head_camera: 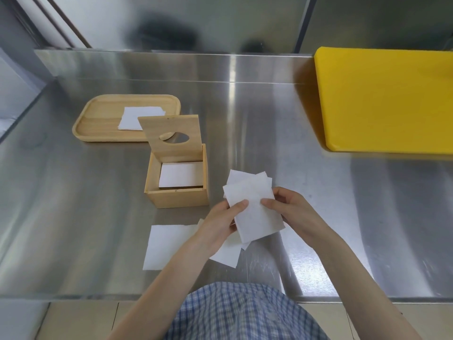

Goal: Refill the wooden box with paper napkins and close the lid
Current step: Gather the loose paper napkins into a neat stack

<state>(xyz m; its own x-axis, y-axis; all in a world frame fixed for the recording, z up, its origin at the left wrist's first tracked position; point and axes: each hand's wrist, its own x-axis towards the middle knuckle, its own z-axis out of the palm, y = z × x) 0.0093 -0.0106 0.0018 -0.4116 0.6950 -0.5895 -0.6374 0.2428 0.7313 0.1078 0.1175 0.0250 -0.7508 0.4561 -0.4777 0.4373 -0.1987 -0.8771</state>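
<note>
The wooden box [179, 198] stands on the steel counter, its lid [171, 130] with an oval hole raised upright at the back. White napkins [180, 174] lie inside it. My left hand [221, 223] and my right hand [291, 212] both grip a small stack of paper napkins [252, 204] just right of the box, above the counter. More loose napkins [166, 242] lie flat on the counter under my left wrist.
A wooden tray [98, 121] with one napkin [137, 117] on it sits behind and left of the box. A yellow cutting board [387, 99] fills the far right. The counter's front edge runs near my body; a steel wall rises behind.
</note>
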